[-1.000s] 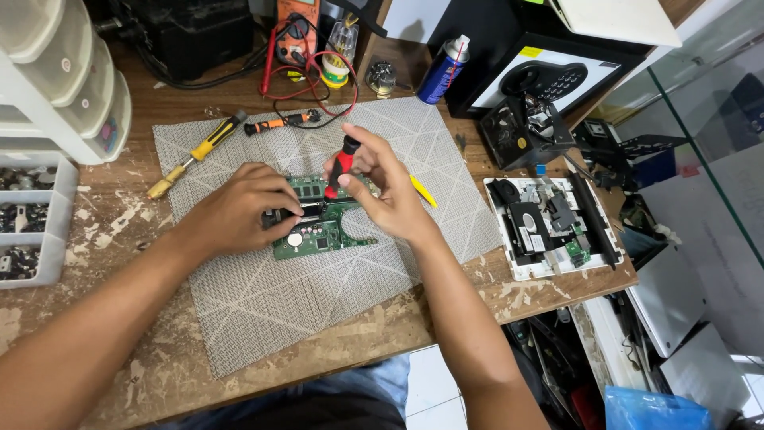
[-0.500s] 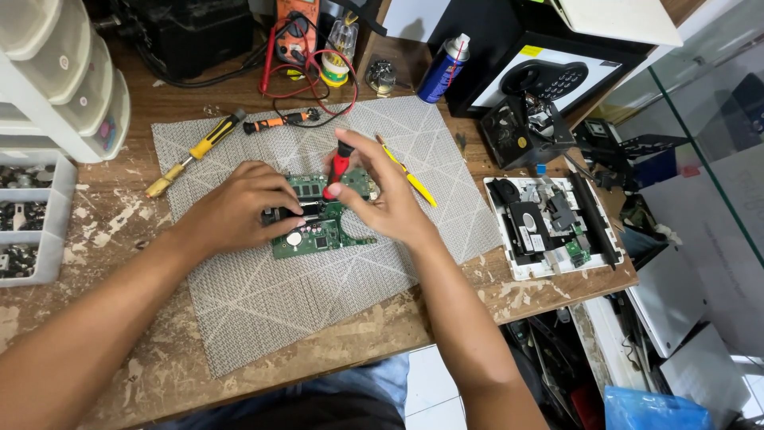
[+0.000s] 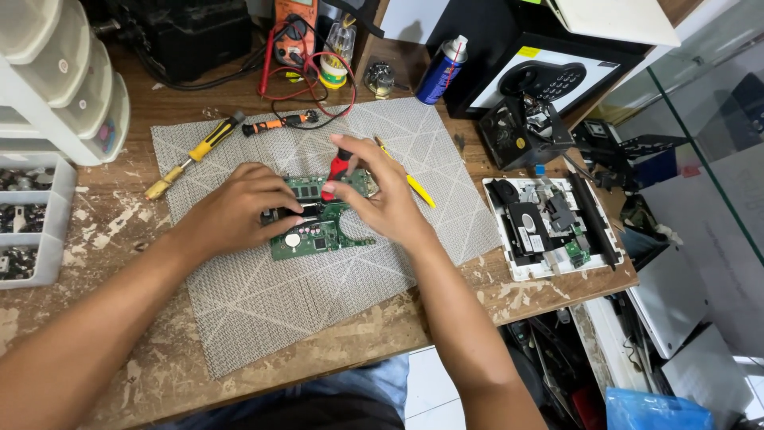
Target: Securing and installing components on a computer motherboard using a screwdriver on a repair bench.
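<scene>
A green circuit board (image 3: 322, 235) lies on a grey patterned mat (image 3: 302, 295) in the middle of the wooden bench. My left hand (image 3: 239, 211) rests on the board's left part and presses it down with the fingertips. My right hand (image 3: 378, 191) grips a red-handled screwdriver (image 3: 336, 170), held nearly upright with its tip down on the board near my left fingertips. The board's upper right corner is hidden under my right hand.
A yellow-handled screwdriver (image 3: 195, 153), an orange-and-black driver (image 3: 274, 124) and a thin yellow tool (image 3: 414, 185) lie on the mat. A white tray of dismantled parts (image 3: 549, 227) sits at right, a spray can (image 3: 440, 72) and multimeter with leads (image 3: 294, 36) behind, drawer bins (image 3: 48, 95) at left.
Almost nothing differs; both hands stay on the board, with the red-handled screwdriver shifting only slightly in my right hand.
</scene>
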